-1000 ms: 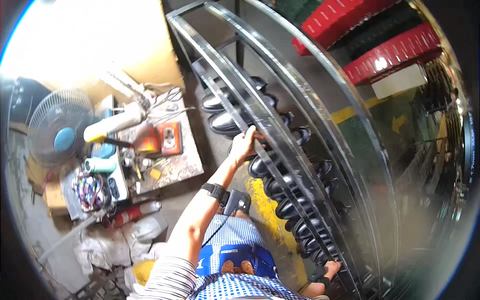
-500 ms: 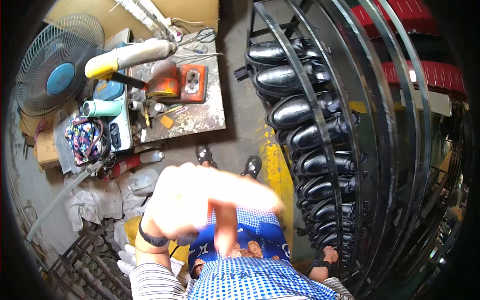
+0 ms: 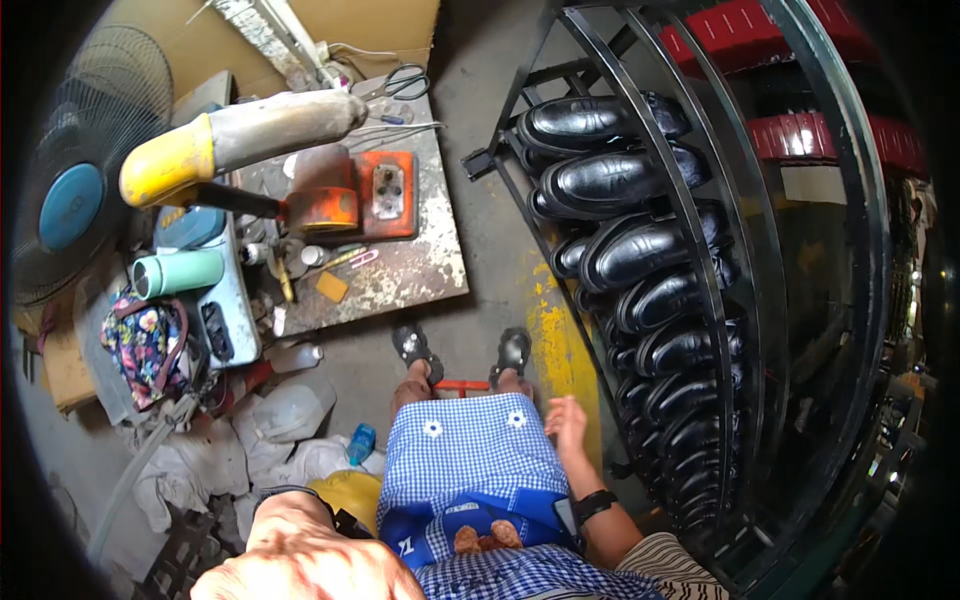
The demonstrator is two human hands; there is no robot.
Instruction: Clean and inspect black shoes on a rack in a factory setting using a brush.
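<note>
My right hand hovers beside my right knee with its fingers spread and nothing in it; a black watch is on that wrist. My left hand is very near the camera at the lower edge, blurred, with its fingers cut off by the frame. A black metal rack to my right carries rows of shiny black shoes, close to the right hand but not touching it. I sit in blue checked shorts, with my sandalled feet on the concrete floor.
A stained low table ahead on the left holds an orange block tool, scissors and a yellow-ended cylinder. A fan, a green tumbler, a floral bag, plastic bottles and rags crowd the left.
A hand that touched the shoe rack a second ago drew back and swept close past the camera. The view tilted down toward my lap. The right hand now rests by my knee.
</note>
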